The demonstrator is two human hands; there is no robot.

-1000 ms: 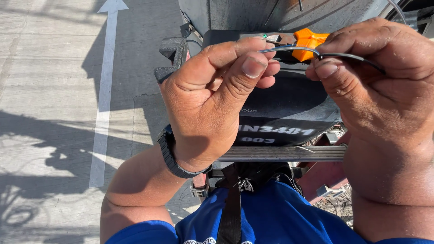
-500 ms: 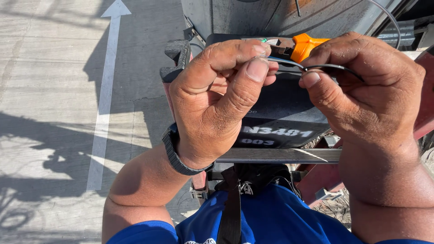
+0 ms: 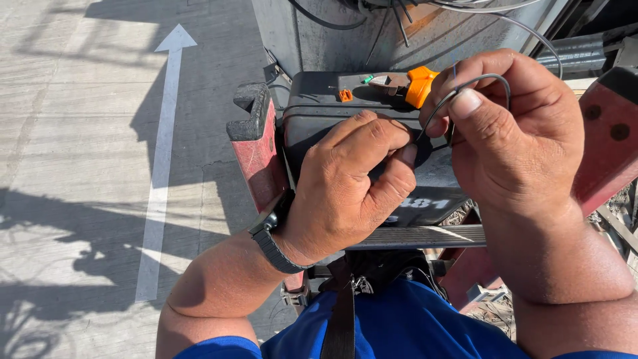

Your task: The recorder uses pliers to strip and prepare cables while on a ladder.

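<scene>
- Far left: grey concrete pavement (image 3: 80, 133) well below, with a painted white arrow (image 3: 163, 153) pointing away. I read this as a high perch.
- Left of centre: the red ladder rail with its black end cap (image 3: 256, 143) stands just beside the black plastic top tray of the ladder (image 3: 319, 110).
- Centre: left hand (image 3: 349, 189), a dark band on its wrist, curled narrow over the near edge of the tray, thumb and forefinger pinched on the lower end of the thin dark wire (image 3: 475, 83).
- Far side of the tray: orange-handled cutters (image 3: 409, 85) lie flat, untouched, beside a small orange clip (image 3: 345, 95).
- Right of centre: right hand (image 3: 515, 143), fingers closed narrow on the wire, which arches in a loop over the thumb tip and between the two hands.
- Far right: second red rail (image 3: 608, 143); more dark cables (image 3: 425, 10) hang against the grey wall beyond.
- Step in hand, as I judge it: bending or forming the wire end, both hands gripping.
- Next move likely calls for a steady pinch from the left while the right works the loop; the cutters sit near if trimming is wanted.
</scene>
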